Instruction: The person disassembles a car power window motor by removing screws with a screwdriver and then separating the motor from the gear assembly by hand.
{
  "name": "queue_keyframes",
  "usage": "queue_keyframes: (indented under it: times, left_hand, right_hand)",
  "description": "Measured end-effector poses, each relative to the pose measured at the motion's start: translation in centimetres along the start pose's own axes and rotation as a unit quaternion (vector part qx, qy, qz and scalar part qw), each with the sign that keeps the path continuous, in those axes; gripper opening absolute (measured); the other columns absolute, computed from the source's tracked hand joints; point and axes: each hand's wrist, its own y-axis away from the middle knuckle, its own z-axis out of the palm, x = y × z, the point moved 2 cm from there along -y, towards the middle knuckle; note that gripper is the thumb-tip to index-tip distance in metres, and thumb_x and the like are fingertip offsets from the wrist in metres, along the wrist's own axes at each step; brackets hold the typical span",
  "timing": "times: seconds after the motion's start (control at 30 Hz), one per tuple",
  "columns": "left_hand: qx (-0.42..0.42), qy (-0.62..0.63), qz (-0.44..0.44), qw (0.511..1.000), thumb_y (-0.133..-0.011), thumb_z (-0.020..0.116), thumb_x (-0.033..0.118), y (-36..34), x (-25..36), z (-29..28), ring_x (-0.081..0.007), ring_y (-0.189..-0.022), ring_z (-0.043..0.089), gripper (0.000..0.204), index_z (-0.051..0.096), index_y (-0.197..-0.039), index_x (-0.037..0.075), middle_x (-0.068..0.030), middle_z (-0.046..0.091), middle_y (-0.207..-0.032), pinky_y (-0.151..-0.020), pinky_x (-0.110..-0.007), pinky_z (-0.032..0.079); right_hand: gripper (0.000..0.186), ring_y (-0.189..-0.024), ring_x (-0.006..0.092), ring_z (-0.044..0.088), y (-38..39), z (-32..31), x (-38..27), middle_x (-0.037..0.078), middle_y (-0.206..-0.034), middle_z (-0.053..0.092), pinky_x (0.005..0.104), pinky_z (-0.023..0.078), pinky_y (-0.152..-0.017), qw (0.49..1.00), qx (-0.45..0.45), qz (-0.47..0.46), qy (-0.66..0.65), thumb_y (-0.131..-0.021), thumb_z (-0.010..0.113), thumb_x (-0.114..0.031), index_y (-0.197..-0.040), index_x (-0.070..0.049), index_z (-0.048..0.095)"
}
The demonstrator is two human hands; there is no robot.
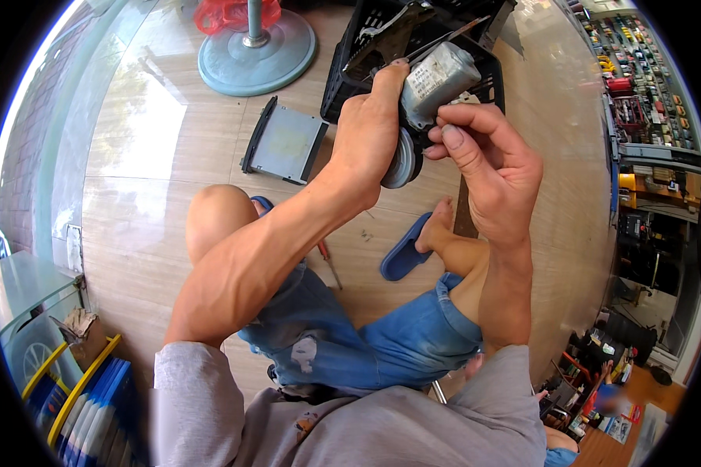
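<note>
My left hand (368,124) is closed around an electric motor (435,84), a silver can with a pale printed label. A round grey metal disc (402,161) sticks out below that hand, at the motor's lower end. Close against the motor's lower right side is my right hand (494,163). Its thumb and forefinger are pinched together, and whatever they hold is too small or hidden to make out. Both hands are raised above the floor, in front of a black plastic crate (335,95).
Metal parts (393,39) lie in the crate. A flat metal box unit (283,144) rests on the tiled floor beside a round stand base (257,62). Between my legs lies a red-handled screwdriver (329,265). Shelves of small goods (639,70) line the right side.
</note>
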Motion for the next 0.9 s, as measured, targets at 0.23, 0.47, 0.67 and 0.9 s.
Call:
queue_keyframes:
  times: [0.23,0.47,0.67,0.9]
  left_hand:
    - [0.001,-0.003,0.012,1.000,-0.101,0.042,0.050,0.2,-0.6,0.5,-0.0106,-0.082,0.062,0.049,0.064,-0.116,0.008,-0.0024,0.068,-0.098,-0.074,-0.026,0.049]
    - [0.019,-0.007,0.037,0.999,-0.101,0.044,0.048,0.0,-0.7,1.7,-0.0109,-0.082,0.062,0.048,0.064,-0.116,0.007,-0.0024,0.068,-0.098,-0.073,-0.026,0.049]
    - [0.017,-0.039,0.060,0.997,-0.101,0.045,0.044,-0.5,-1.5,2.5,-0.0117,-0.084,0.063,0.048,0.064,-0.116,0.003,-0.0050,0.069,-0.100,-0.073,-0.027,0.049]
    - [0.035,-0.059,0.081,0.994,-0.101,0.047,0.040,-0.9,-2.0,2.8,-0.0130,-0.087,0.064,0.046,0.065,-0.113,-0.001,-0.0068,0.069,-0.101,-0.078,-0.027,0.050]
  right_hand:
    - [0.018,-0.085,0.0174,0.069,1.0,-0.2,0.2,0.011,-0.096,0.068,0.0297,0.060,-0.076,0.994,0.077,0.061,-0.041,-0.094,0.064,-0.001,-0.110,0.008,0.065]
    - [0.016,-0.080,0.0126,0.068,1.6,-1.6,0.7,0.010,-0.093,0.070,0.0233,0.056,-0.065,0.996,0.054,-0.001,0.072,-0.093,0.067,-0.001,-0.107,0.006,0.068]
    - [0.013,-0.073,0.0141,0.065,1.9,-1.9,0.7,0.008,-0.085,0.069,0.0266,0.051,-0.066,0.983,0.093,-0.017,0.160,-0.085,0.072,-0.001,-0.098,0.000,0.071]
    - [0.013,-0.071,0.0212,0.066,2.3,-2.2,0.7,0.009,-0.083,0.069,0.0296,0.051,-0.063,0.966,0.108,-0.034,0.231,-0.083,0.074,-0.003,-0.096,-0.003,0.071]
